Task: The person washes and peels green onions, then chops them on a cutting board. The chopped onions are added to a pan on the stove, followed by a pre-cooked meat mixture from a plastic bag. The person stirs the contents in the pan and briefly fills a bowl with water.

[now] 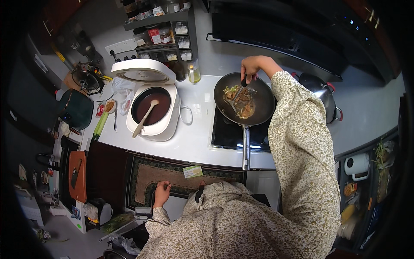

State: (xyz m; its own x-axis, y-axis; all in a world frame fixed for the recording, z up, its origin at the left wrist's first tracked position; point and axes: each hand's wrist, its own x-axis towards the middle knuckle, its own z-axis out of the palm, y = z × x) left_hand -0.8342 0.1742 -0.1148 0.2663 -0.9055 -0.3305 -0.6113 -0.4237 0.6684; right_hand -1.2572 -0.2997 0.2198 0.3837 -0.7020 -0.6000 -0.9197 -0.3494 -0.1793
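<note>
My right hand grips the dark handle of a metal spatula from above, its blade down in a dark frying pan. Browned food with chopped green and pale pieces lies in the pan around the blade. The pan sits on a black glass cooktop, its metal handle pointing towards me. My left hand hangs in front of the counter over the floor mat, fingers curled, holding nothing that shows. To the left of the pan stands a white rice cooker, lid up, with reddish-brown liquid and a pale ladle inside.
A lidded metal pot stands right of the pan. An oil bottle is behind the cooker, below a spice rack. Further left are green stalks, a knife and a dark green pot. A range hood overhangs the back.
</note>
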